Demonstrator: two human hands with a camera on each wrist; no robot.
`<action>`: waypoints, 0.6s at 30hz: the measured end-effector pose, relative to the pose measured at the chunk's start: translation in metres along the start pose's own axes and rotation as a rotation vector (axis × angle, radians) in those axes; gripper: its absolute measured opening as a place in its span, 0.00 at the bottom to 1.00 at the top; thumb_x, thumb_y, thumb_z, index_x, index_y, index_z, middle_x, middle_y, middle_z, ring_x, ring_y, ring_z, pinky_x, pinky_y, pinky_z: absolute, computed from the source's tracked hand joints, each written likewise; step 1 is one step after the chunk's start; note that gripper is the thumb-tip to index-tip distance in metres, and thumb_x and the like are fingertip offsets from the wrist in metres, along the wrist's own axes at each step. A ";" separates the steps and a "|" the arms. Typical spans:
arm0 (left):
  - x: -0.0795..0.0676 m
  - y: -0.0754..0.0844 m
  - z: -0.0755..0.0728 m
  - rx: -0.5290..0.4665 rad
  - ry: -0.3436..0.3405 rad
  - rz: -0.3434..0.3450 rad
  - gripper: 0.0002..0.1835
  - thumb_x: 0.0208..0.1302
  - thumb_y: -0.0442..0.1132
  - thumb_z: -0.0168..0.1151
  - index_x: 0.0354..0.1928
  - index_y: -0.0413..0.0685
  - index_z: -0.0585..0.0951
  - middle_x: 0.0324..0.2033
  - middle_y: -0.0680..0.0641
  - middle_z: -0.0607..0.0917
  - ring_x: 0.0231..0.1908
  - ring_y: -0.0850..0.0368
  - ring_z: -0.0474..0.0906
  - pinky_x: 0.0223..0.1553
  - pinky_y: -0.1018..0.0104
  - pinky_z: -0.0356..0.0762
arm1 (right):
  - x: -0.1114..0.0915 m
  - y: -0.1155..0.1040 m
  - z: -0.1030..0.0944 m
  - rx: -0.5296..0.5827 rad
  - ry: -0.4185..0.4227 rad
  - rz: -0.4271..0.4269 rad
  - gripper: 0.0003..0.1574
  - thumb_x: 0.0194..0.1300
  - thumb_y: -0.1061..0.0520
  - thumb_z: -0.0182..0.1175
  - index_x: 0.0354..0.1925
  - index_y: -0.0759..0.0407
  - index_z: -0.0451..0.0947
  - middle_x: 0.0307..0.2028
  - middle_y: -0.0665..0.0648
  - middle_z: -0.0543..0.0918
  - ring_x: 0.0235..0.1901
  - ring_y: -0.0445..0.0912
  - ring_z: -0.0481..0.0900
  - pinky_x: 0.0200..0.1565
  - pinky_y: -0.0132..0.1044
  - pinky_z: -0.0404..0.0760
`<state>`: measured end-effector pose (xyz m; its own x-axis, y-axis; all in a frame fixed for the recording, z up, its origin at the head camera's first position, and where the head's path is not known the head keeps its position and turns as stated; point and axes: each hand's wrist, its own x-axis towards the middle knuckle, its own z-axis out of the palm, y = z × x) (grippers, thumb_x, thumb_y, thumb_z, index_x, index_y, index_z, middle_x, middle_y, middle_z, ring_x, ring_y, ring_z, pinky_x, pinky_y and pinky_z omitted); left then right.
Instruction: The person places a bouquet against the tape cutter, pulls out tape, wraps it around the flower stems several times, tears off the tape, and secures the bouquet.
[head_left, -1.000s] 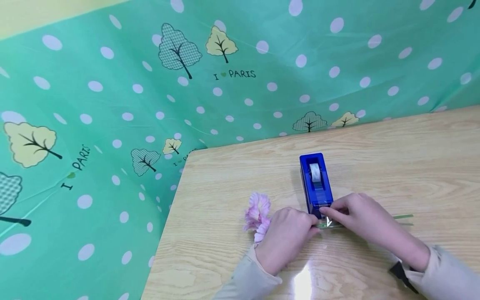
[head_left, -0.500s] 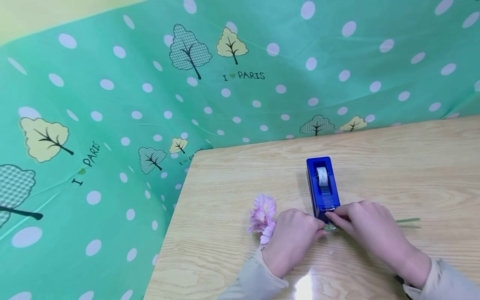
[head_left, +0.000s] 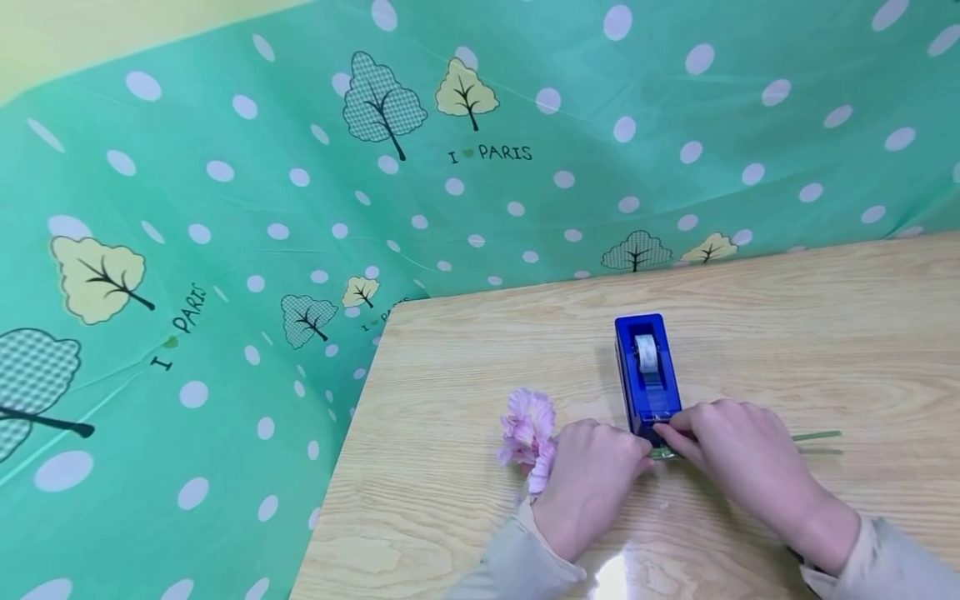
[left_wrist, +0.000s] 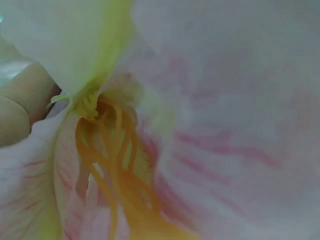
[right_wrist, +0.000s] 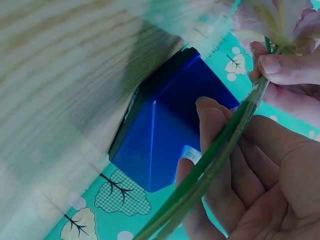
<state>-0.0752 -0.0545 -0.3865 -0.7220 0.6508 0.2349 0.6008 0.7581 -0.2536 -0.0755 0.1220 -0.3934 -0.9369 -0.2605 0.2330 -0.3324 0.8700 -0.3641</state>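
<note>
On the wood-grain table [head_left: 427, 400], taping looks partly done, clear film [right_wrist: 255, 94] showing on the stems [right_wrist: 215, 150] but its finish unclear, while the left hand [head_left: 588, 479] pinches them just below the pink flower [head_left: 528, 432] and they run past the right hand [head_left: 738, 448], whose grip cannot be told, beside the blue tape dispenser [head_left: 654, 394].

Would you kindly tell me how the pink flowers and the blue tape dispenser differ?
Look: the pink flowers are pale with frilled petals, while the blue tape dispenser is deep-coloured and boxy. Parts: the flowers have long green stems; the dispenser carries a roll of tape. State: the left hand pinches the flowers' stems, while the dispenser stands on the table. Both are close to the person's hands.
</note>
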 end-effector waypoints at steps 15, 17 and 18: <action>0.000 0.001 -0.001 -0.005 -0.007 -0.014 0.09 0.59 0.61 0.66 0.28 0.72 0.87 0.17 0.66 0.82 0.14 0.67 0.68 0.16 0.73 0.56 | -0.002 -0.003 -0.001 -0.007 -0.022 0.038 0.24 0.62 0.53 0.69 0.13 0.47 0.73 0.12 0.43 0.67 0.15 0.41 0.61 0.18 0.36 0.62; 0.000 0.001 -0.001 -0.003 -0.004 -0.013 0.09 0.59 0.61 0.66 0.28 0.72 0.87 0.17 0.66 0.82 0.14 0.67 0.69 0.15 0.73 0.56 | -0.002 -0.002 0.000 -0.011 -0.017 0.039 0.25 0.62 0.53 0.69 0.12 0.47 0.71 0.12 0.43 0.67 0.15 0.41 0.61 0.18 0.37 0.62; 0.000 0.002 -0.001 -0.001 -0.004 -0.012 0.09 0.59 0.61 0.66 0.28 0.72 0.87 0.17 0.66 0.82 0.14 0.68 0.69 0.15 0.73 0.56 | -0.002 -0.002 0.001 -0.012 -0.013 0.039 0.25 0.62 0.53 0.69 0.12 0.47 0.72 0.12 0.44 0.68 0.15 0.41 0.62 0.18 0.37 0.63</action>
<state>-0.0743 -0.0530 -0.3859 -0.7308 0.6413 0.2337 0.5921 0.7660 -0.2502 -0.0728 0.1204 -0.3945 -0.9506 -0.2313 0.2069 -0.2940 0.8846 -0.3619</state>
